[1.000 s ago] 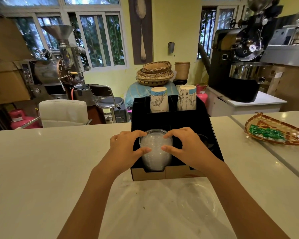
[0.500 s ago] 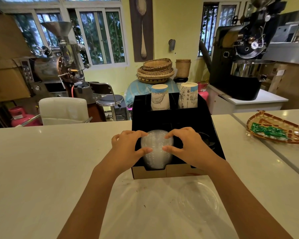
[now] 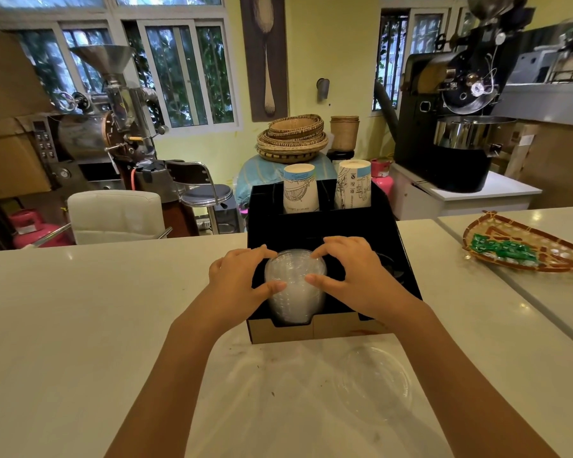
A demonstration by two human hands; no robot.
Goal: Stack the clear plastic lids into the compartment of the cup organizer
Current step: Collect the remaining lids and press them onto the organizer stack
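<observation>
A black cup organizer [image 3: 321, 231] stands on the white counter in front of me. A stack of clear plastic lids [image 3: 293, 294] sits in its front left compartment. My left hand [image 3: 242, 280] grips the stack from the left, and my right hand [image 3: 354, 274] grips it from the right, thumbs on the near side and fingers over the top. One more clear lid [image 3: 374, 381] lies flat on the counter, near my right forearm. Two stacks of paper cups [image 3: 300, 188] stand upright in the organizer's back compartments.
A woven tray [image 3: 526, 246] with green packets lies on the counter at the right. Beyond the counter are a white chair [image 3: 116, 214], a stool, coffee roasting machines at both sides and stacked baskets [image 3: 291, 137]. A seam in the counter runs along the right.
Both hands stay on the lid stack in the compartment with almost no shift. My view has tipped up slightly, so the organizer sits a little higher in the frame.
</observation>
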